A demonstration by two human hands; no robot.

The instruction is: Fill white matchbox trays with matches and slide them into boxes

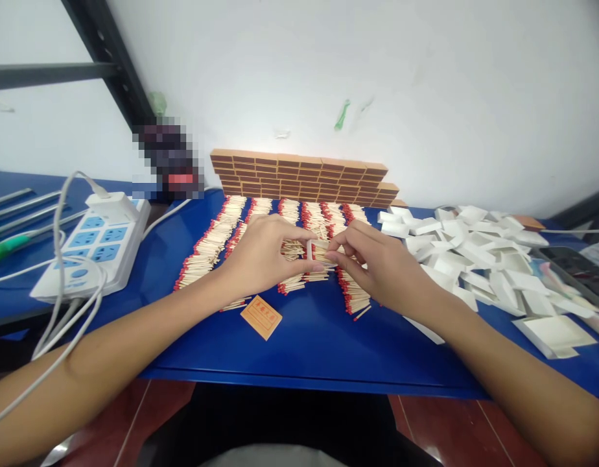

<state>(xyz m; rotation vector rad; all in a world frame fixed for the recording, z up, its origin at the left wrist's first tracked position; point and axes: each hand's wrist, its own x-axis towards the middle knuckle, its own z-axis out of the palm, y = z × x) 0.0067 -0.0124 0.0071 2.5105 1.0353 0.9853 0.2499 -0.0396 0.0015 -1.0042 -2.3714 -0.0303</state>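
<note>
My left hand [260, 253] grips a small white matchbox tray [310, 250] between thumb and fingers, just above the rows of matches. Pale matchsticks [320, 251] show inside the tray. At its right end my right hand [377, 259] has thumb and fingers pinched on the matchsticks; the exact grip is partly hidden. Below and around both hands lie long rows of red-tipped matches [207, 250] on the blue table [299, 350]. An orange printed matchbox cover [261, 317] lies flat near my left wrist.
Stacked matchboxes [299, 175] form a low wall at the back. Many loose white trays [474, 250] are heaped on the right, beside a dark device [579, 272]. On the left are a white power strip [93, 243] with cables and green-handled tools [10, 250].
</note>
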